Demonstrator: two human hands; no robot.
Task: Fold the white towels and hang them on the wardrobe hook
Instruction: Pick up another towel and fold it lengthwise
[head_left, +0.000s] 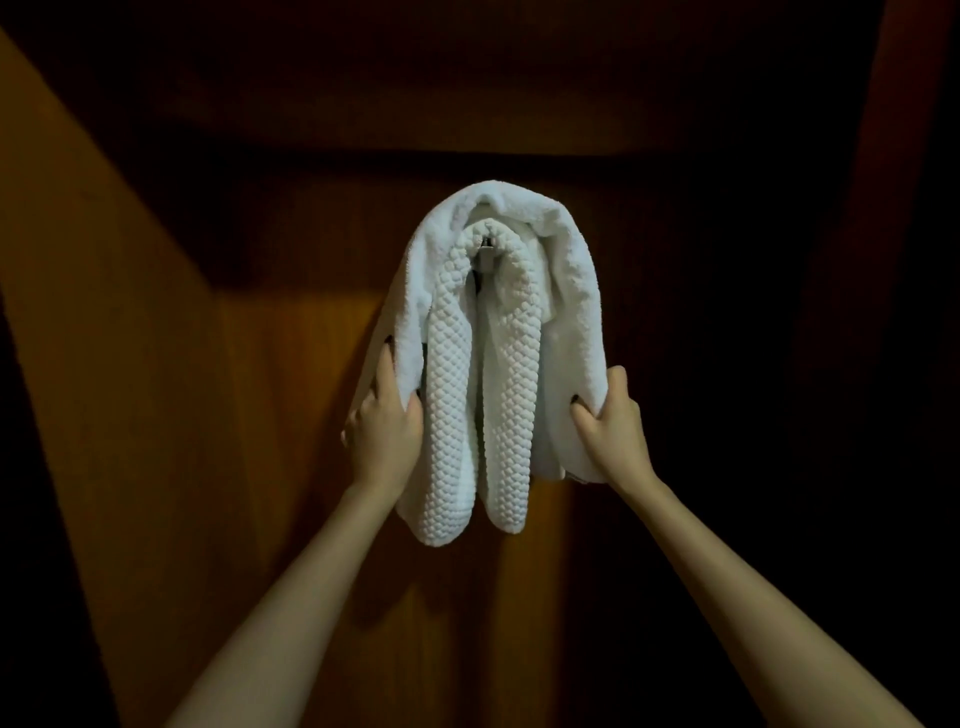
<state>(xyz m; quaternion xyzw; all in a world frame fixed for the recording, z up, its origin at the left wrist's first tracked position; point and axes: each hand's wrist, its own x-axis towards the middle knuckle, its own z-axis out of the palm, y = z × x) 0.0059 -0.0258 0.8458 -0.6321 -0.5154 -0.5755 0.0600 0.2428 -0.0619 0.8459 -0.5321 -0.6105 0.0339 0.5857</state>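
The wardrobe (550, 613) is brown wood and dim inside. Warm yellow light falls on the lower back wall (291, 374) (its grain runs up and down). Above that the wood is in deep shadow. A lit board (78, 260) slants on the left. A reddish board (904, 130) stands at the top right.

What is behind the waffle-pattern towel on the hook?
A plain white towel, gripped by the left hand and right hand. The hook shows partly; its mounting is covered.
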